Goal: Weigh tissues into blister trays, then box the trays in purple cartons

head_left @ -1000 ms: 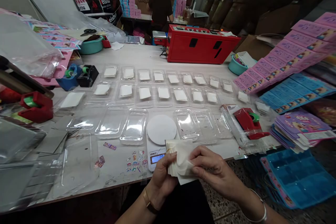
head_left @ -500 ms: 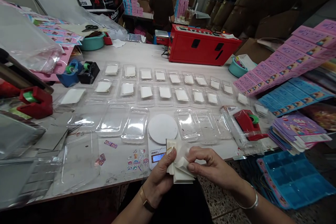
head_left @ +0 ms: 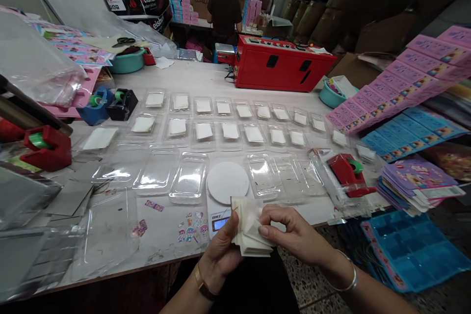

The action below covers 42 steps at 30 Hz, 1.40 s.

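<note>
My left hand [head_left: 223,241] is closed round a stack of off-white sheets [head_left: 255,245], its thumb pressed on top. Pinched between the thumb and fingers of my right hand [head_left: 285,229] is the upper part of the same stack, where some sheets are lifted and curved. Just beyond is a white scale [head_left: 228,182] with a round plate and a lit display, partly hidden by the stack. Clear plastic trays [head_left: 189,176] lie on both sides of the scale. Farther back, two rows of small clear trays hold white sheet stacks [head_left: 203,131].
Tape dispensers stand left [head_left: 47,147] and right [head_left: 344,174]. A red machine [head_left: 283,64] is at the back, with a person [head_left: 224,12] beyond. Pink boxes [head_left: 405,76] are piled at the right. Small stickers [head_left: 189,234] lie near the front edge.
The fingers of my right hand have shifted slightly on the sheets, and the lifted sheets now lie flatter against the stack. Both hands stay in nearly the same place.
</note>
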Each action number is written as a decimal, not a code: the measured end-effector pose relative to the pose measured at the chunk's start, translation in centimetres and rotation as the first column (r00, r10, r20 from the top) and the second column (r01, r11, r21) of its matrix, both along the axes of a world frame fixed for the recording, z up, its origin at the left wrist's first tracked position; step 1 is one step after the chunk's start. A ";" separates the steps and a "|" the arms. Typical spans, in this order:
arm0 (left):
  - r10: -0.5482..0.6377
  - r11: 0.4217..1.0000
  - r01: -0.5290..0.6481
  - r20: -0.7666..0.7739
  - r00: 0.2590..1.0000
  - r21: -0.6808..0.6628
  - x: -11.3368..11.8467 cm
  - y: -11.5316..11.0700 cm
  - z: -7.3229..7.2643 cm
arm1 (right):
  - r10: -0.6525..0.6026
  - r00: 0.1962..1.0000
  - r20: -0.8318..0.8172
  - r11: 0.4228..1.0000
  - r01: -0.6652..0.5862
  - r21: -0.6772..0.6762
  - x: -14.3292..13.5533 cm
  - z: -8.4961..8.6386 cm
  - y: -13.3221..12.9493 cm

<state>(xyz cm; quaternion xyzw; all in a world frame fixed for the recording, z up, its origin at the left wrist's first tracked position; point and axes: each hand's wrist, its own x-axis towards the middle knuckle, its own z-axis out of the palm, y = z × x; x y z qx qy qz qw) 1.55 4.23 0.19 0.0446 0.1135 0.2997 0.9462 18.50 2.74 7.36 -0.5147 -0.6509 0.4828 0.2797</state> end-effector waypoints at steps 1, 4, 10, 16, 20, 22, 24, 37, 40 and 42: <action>0.015 1.000 -0.016 0.005 1.000 0.022 0.0 0.0 0.2 | -0.018 1.000 -0.004 1.000 0.018 -0.003 -0.2 0.1 0.0; 0.029 0.997 -0.030 0.017 0.999 0.074 -0.1 0.3 0.8 | -0.078 0.995 -0.069 0.996 0.075 -0.045 -0.5 -0.1 -0.1; 0.039 0.998 -0.037 -0.042 0.998 0.047 -1.0 0.7 0.2 | -0.197 0.932 -0.305 0.948 0.101 -0.301 0.1 -0.9 1.4; 0.157 0.988 -0.156 -0.177 0.972 0.023 -5.5 0.2 -1.1 | -0.248 0.901 -0.355 0.942 0.139 -0.305 1.9 0.0 6.5; 0.197 0.980 -0.198 -0.197 0.960 0.017 -9.1 -0.9 -1.8 | -0.200 0.977 -0.074 0.972 0.207 0.113 1.6 -0.3 9.8; 0.235 0.972 -0.232 -0.175 0.956 0.037 -10.5 -1.6 -2.8 | -0.174 0.968 0.182 0.880 0.070 0.469 0.7 -1.6 10.9; 0.262 0.965 -0.256 -0.150 0.953 0.055 -11.2 -2.2 -3.8 | -0.182 0.892 0.414 0.680 -0.190 0.708 -0.5 -3.5 11.6; 0.260 0.965 -0.260 -0.217 0.941 0.032 -7.4 3.2 -1.8 | -0.129 0.672 0.729 0.541 -0.569 0.620 -2.4 -8.9 8.8; 0.215 0.977 -0.207 -0.261 0.941 0.058 -6.8 3.9 -2.2 | -0.106 0.696 0.710 0.591 -0.530 0.608 -2.4 -9.1 8.6; 0.211 0.977 -0.200 -0.290 0.934 0.067 -6.6 4.2 -2.5 | -0.088 0.740 0.666 0.629 -0.478 0.614 -2.4 -9.2 8.6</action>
